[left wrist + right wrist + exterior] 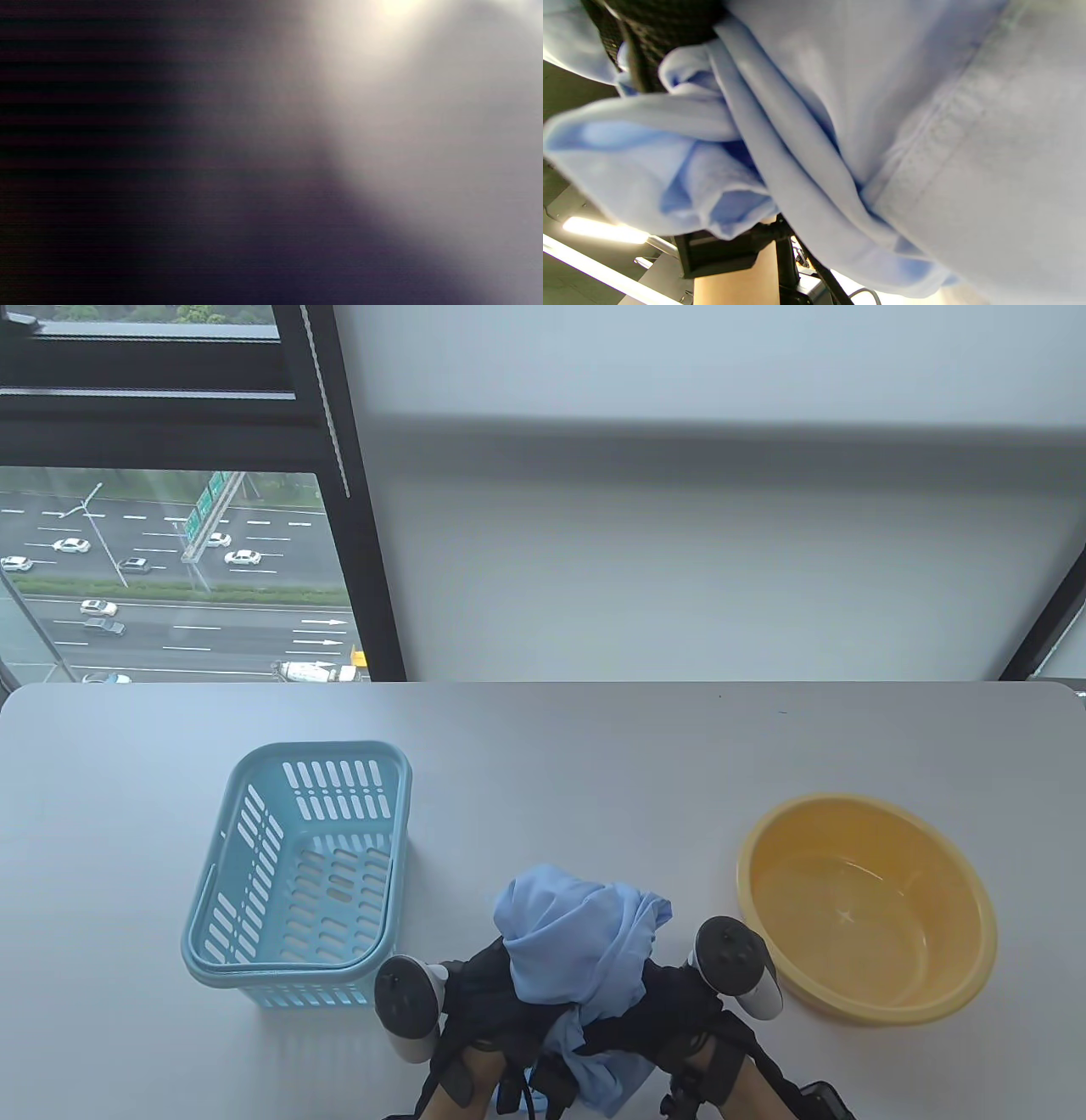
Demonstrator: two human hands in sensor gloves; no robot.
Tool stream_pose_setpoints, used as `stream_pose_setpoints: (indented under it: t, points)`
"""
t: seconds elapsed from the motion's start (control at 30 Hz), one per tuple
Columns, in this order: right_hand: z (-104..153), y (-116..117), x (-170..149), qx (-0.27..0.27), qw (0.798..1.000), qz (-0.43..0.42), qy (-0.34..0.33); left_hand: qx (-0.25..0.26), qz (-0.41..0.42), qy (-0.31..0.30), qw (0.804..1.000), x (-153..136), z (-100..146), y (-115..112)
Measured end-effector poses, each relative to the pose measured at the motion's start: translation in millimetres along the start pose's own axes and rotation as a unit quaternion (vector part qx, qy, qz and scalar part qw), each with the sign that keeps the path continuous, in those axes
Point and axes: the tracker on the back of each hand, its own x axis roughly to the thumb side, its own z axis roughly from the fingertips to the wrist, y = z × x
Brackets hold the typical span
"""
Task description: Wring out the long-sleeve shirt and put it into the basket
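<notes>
1. I have the shirt (585,950) bunched between both hands, above the table's near edge, between the basket (305,874) and the basin (865,908).
2. My left hand (484,993) and right hand (679,993) both clutch the cloth, fingers curled into it.
3. It looks soft, limp and probably wet-heavy; loose folds droop below.
4. I'd grip the thick bunched middle, not a dangling sleeve.
5. The left wrist view is blurred out.
</notes>
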Motion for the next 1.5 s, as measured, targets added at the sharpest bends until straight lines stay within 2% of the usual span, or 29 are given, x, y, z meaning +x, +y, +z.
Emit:
stream_pose_setpoints:
  t: [0.17,0.43,0.57,0.67,0.8,0.87,0.97,1.03,1.1,1.17,1.27,1.33,1.4,1.43,1.5]
  points:
    - [0,-3,2,-0.026,0.999,0.036,0.007,-0.010,-0.015,0.004,1.000,-1,0,-4]
    - [6,-12,3,-0.096,0.990,0.107,0.010,-0.011,-0.064,0.007,0.998,0,1,-6]
    - [16,-24,9,-0.166,0.976,0.143,0.002,-0.016,-0.081,0.001,0.997,4,1,-4]
    - [30,-38,15,-0.257,0.951,0.173,-0.006,0.001,-0.081,-0.001,0.997,7,1,3]
    - [43,-47,24,-0.351,0.908,0.228,-0.021,0.070,-0.057,0.014,0.996,6,3,19]
    - [47,-47,30,-0.383,0.884,0.268,-0.030,0.094,-0.021,0.016,0.995,4,4,26]
    - [50,-45,40,-0.400,0.851,0.339,-0.044,0.108,0.039,0.009,0.993,2,5,33]
    - [51,-41,48,-0.404,0.821,0.400,-0.052,0.104,0.067,-0.001,0.992,3,5,36]
    - [52,-35,56,-0.408,0.790,0.455,-0.056,0.093,0.077,-0.012,0.993,8,4,38]
    - [52,-30,63,-0.409,0.741,0.530,-0.052,0.048,0.031,-0.018,0.998,13,2,38]
    - [53,-28,68,-0.412,0.716,0.561,-0.053,0.021,-0.025,-0.018,0.999,17,0,31]
    - [54,-26,71,-0.415,0.699,0.579,-0.059,-0.044,-0.059,-0.006,0.997,19,-3,21]
    - [54,-24,73,-0.416,0.692,0.586,-0.064,-0.113,-0.127,0.015,0.985,16,-5,9]
    - [54,-24,74,-0.417,0.696,0.581,-0.067,-0.124,-0.155,0.020,0.980,14,-5,4]
    - [55,-23,76,-0.424,0.728,0.535,-0.073,-0.164,-0.216,0.041,0.962,6,-5,-8]
